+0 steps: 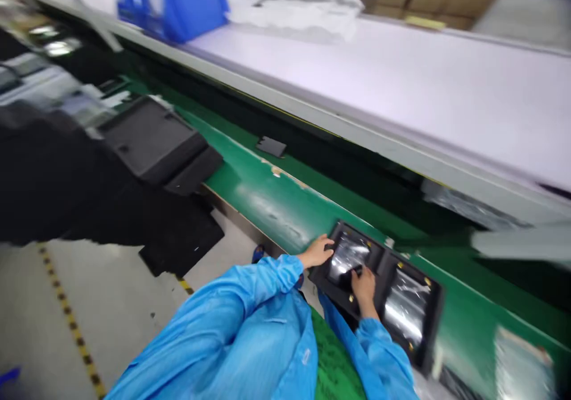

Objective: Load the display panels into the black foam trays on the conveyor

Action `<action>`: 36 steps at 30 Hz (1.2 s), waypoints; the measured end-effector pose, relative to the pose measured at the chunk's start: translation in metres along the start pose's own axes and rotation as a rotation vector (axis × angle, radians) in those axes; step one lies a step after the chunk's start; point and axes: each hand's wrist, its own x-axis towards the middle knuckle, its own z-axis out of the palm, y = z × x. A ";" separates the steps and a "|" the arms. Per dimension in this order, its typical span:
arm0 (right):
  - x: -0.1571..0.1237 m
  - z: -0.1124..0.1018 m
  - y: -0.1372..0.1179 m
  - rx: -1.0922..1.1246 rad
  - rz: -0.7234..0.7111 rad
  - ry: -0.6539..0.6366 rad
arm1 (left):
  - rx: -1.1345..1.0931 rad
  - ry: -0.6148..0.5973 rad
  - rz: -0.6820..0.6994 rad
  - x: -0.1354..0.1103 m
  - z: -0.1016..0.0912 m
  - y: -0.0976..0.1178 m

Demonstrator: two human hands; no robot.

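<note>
A black two-pocket tray [383,266] lies on the green conveyor belt [276,204], with shiny clear-wrapped parts in both pockets. My left hand [317,251] rests on the tray's left edge, fingers curled over the rim. My right hand [363,284] presses down into the left pocket, fingers bent on a small dark piece I cannot make out. Both arms wear blue sleeves.
A second black tray [151,141] sits further along the belt at the left, beside blurred grey equipment. A small black piece [271,146] lies at the belt's far edge. A white table [423,85] beyond carries a blue bin [178,2] and white bags.
</note>
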 end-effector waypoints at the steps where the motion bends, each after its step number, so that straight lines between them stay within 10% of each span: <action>1: 0.007 0.004 0.004 -0.023 0.027 0.003 | 0.002 0.080 0.038 -0.002 -0.042 0.006; 6: -0.001 0.018 0.010 -0.103 -0.019 0.147 | 0.127 0.718 0.227 -0.045 -0.326 0.030; 9: -0.025 0.027 -0.023 -0.062 -0.128 0.249 | 0.265 1.015 0.071 -0.065 -0.477 0.037; 12: -0.049 0.041 -0.077 0.041 -0.208 0.245 | 0.352 1.068 -0.082 -0.076 -0.571 0.040; 15: -0.079 0.056 -0.139 0.155 -0.291 0.171 | 0.353 0.983 -0.058 -0.078 -0.616 0.043; 18: -0.111 0.071 -0.214 0.292 -0.393 0.075 | 0.384 0.924 0.027 -0.079 -0.618 0.047; 20: -0.129 0.081 -0.272 0.439 -0.457 -0.037 | 0.407 0.903 0.099 -0.090 -0.584 0.052; 25: -0.162 0.087 -0.365 0.845 -0.396 -0.403 | 0.636 0.506 0.356 -0.142 -0.368 0.054; 27: -0.170 0.073 -0.345 0.756 -0.180 -0.271 | 0.749 0.237 0.444 -0.153 -0.281 0.049; 29: -0.171 0.050 -0.290 0.573 0.072 -0.039 | 0.725 -0.049 0.634 -0.160 -0.237 0.047; 31: -0.167 0.021 -0.221 0.569 0.141 0.055 | 0.637 -0.125 0.784 -0.165 -0.244 0.050; 36: -0.178 -0.048 -0.085 0.600 0.125 0.023 | 0.408 0.533 0.361 -0.149 -0.333 0.042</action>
